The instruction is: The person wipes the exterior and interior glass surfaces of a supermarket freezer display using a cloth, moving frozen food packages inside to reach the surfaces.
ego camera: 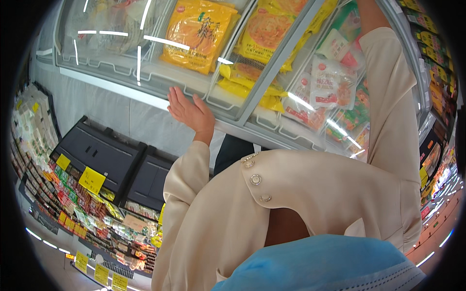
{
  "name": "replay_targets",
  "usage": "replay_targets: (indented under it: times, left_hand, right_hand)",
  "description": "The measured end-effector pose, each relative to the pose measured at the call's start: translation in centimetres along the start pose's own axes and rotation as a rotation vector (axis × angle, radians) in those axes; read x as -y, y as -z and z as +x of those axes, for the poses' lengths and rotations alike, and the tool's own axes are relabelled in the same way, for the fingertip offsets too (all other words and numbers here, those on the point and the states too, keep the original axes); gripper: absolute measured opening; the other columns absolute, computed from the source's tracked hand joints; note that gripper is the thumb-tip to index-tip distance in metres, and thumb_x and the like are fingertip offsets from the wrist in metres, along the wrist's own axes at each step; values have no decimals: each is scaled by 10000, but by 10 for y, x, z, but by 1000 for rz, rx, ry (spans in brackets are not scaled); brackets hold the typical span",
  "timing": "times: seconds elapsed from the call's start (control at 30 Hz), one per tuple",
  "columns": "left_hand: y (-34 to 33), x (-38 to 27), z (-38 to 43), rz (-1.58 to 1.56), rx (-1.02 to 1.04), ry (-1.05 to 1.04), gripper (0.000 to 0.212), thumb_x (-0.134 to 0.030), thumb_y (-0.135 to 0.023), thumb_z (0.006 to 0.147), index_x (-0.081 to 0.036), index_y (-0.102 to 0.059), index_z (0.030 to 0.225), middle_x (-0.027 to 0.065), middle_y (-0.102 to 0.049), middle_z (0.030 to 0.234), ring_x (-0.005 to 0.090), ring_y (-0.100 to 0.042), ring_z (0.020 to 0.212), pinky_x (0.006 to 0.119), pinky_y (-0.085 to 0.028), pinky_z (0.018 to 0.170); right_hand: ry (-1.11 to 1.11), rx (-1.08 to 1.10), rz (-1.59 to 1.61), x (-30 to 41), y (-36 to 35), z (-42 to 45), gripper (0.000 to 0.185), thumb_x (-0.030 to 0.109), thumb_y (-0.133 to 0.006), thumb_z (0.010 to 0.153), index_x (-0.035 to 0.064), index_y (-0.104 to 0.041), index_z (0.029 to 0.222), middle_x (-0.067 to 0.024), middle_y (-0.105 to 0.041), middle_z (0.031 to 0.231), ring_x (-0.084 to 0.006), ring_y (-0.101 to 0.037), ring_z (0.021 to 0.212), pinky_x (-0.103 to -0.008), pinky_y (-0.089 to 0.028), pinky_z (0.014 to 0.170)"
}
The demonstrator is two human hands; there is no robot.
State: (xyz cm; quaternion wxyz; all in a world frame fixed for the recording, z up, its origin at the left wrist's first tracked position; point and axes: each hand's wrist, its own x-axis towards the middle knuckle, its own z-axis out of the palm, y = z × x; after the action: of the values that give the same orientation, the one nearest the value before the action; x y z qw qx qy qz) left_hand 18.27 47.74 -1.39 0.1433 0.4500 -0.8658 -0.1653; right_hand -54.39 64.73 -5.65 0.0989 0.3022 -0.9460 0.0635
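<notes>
My left hand [192, 112] lies palm down with fingers apart against the front edge of a glass-topped freezer chest [145, 95], holding nothing. Under the glass near it, an orange plastic food packet [196, 40] lies in a wire basket, and yellow noodle packets [267, 31] fill the one beside it. My right arm, in a cream satin sleeve, stretches over the right part of the freezer; the right hand is beyond the top edge, out of view. White and pink frozen food bags [333, 82] lie next to that sleeve.
Black shelf units [100, 152] with packaged goods and yellow price tags [92, 179] stand at the left. More shelves of packets [435, 78] run along the far right. Grey floor tiles [109, 109] show between freezer and left shelves. A blue face mask [313, 265] covers the lower view.
</notes>
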Motion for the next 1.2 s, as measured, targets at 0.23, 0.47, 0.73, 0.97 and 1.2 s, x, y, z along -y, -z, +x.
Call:
replay_targets:
  times: [0.23, 0.47, 0.73, 0.97, 1.2]
  left_hand:
    - [20, 22, -19, 100, -63, 58, 624, -287, -517, 991, 12, -389, 1523, 186, -405, 1582, 384, -291, 1506, 588, -111, 1230]
    - [0, 5, -4, 21, -106, -36, 603, -295, -514, 991, 11, -418, 1501, 176, -419, 1571, 386, -307, 1493, 584, -119, 1227]
    - [-6, 14, 0, 31, -99, 1, 587, -308, -498, 1003, -14, -424, 1506, 168, -398, 1597, 387, -302, 1497, 574, -135, 1231]
    - [-19, -17, -23, -64, -286, 257, 599, -291, -468, 1014, 33, -385, 1511, 259, -311, 1621, 435, -252, 1511, 561, -157, 1238]
    - [-19, -15, -27, -14, -244, 279, 597, -288, -458, 1012, 41, -380, 1505, 276, -278, 1625, 441, -208, 1522, 567, -170, 1234]
  right_hand:
    - [81, -57, 229, 207, 40, -205, 562, 316, -471, 1049, 112, -400, 1568, -130, -400, 1614, -355, -354, 1483, -526, -293, 1190]
    - [231, 169, 325, 312, 137, -447, 608, 322, -596, 954, 182, -461, 1530, -14, -413, 1605, -254, -415, 1398, -543, -348, 1045]
    - [502, 497, 624, 334, 186, -572, 549, 275, -610, 950, 156, -532, 1481, 21, -489, 1538, -209, -529, 1194, -408, -415, 927]
    - [429, 100, 613, 235, 149, -476, 352, 116, -680, 899, 162, -684, 1248, -75, -645, 1258, -315, -607, 1024, -457, -487, 881]
    - [224, 34, 591, 280, 128, -388, 240, 174, -653, 943, 110, -657, 1174, -148, -622, 1189, -382, -616, 1023, -479, -507, 855]
